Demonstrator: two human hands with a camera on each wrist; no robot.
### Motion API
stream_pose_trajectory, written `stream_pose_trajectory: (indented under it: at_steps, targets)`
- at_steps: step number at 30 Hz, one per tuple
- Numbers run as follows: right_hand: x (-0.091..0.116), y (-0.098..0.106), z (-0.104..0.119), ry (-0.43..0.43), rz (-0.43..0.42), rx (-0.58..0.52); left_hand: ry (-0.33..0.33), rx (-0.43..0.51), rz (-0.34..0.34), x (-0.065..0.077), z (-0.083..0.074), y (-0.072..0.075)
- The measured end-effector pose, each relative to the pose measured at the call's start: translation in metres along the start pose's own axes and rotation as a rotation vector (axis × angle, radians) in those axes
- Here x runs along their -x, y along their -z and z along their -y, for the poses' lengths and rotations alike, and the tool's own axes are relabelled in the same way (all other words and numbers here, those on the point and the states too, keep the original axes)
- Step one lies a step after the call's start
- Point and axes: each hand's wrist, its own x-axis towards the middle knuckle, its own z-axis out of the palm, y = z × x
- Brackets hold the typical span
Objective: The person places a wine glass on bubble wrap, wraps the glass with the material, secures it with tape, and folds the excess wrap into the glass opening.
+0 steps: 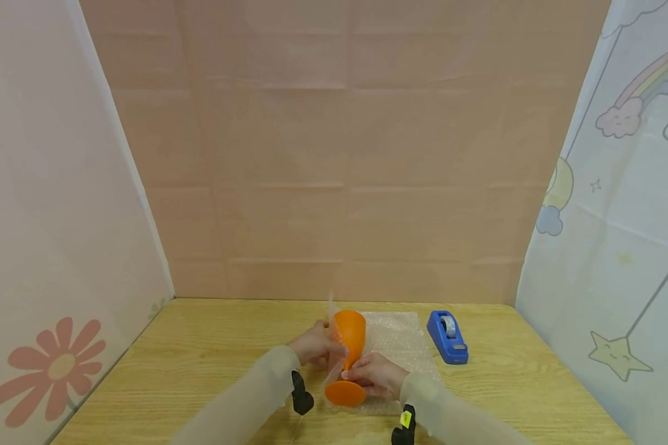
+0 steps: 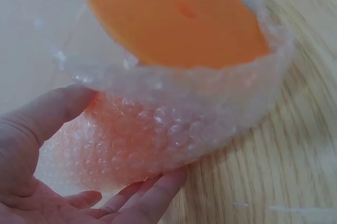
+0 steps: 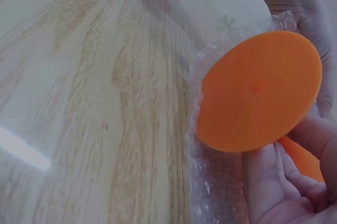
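An orange goblet (image 1: 352, 329) lies on a sheet of bubble wrap (image 1: 402, 343), its bowl pointing away and its round foot towards me. My right hand (image 1: 381, 374) pinches the stem just above the foot. On the other side, my left hand (image 1: 314, 343) holds the wrap's left part, which is lifted up and curved around the goblet's side. Seen from the left wrist, the thumb and fingers grip the bubble wrap (image 2: 152, 124) with orange showing through it. The flat foot of the goblet (image 3: 258, 92) faces the right wrist camera and hides part of the stem.
A blue tape dispenser (image 1: 448, 338) with a roll of clear tape stands right of the wrap. The wooden table (image 1: 217, 352) ends at a tan backdrop (image 1: 345, 185), with printed white sheets at both sides.
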Motion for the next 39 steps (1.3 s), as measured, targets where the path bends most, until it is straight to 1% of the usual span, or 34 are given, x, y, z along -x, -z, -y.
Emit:
stream_pose_trajectory:
  at_steps: [4, 9, 14, 17, 19, 21, 23, 25, 26, 28, 29, 33, 39]
  targets:
    - [0.002, 0.0, 0.001, 0.005, 0.002, 0.007, -0.003, 0.023, 0.004, -0.003, 0.001, -0.002]
    - [0.0, 0.002, 0.003, -0.001, 0.036, 0.014, 0.001, 0.046, 0.003, -0.003, 0.001, -0.002]
    - [0.0, 0.004, 0.005, -0.012, 0.041, 0.065, 0.01, 0.044, 0.004, -0.001, 0.0, -0.002]
    - [-0.001, 0.005, 0.006, 0.002, 0.051, 0.083, 0.013, 0.037, 0.003, 0.0, 0.0, -0.002]
    - [-0.003, 0.005, 0.007, 0.03, 0.052, 0.091, 0.01, 0.04, 0.004, 0.001, 0.0, -0.002]
    - [-0.003, 0.005, 0.009, 0.041, 0.006, 0.118, 0.01, 0.037, 0.004, 0.001, -0.001, -0.001]
    - [0.0, 0.005, 0.014, 0.029, -0.063, 0.186, 0.008, 0.039, 0.008, 0.003, -0.002, -0.001]
    - [0.003, 0.006, 0.023, -0.001, -0.135, 0.256, 0.008, 0.044, 0.014, 0.004, -0.004, 0.0]
    - [0.006, 0.008, 0.028, -0.021, -0.167, 0.277, 0.006, 0.047, 0.017, 0.004, -0.004, 0.0]
    - [0.009, 0.012, 0.038, -0.04, -0.205, 0.295, 0.003, 0.06, 0.025, 0.005, -0.006, 0.0]
    - [0.009, 0.014, 0.042, -0.044, -0.223, 0.296, 0.001, 0.068, 0.03, 0.005, -0.006, 0.001]
    - [0.004, 0.022, 0.049, -0.031, -0.265, 0.234, -0.003, 0.068, 0.032, 0.006, -0.007, 0.001]
    - [-0.008, 0.021, 0.048, -0.02, -0.283, 0.203, -0.005, 0.053, 0.027, 0.007, -0.008, -0.001]
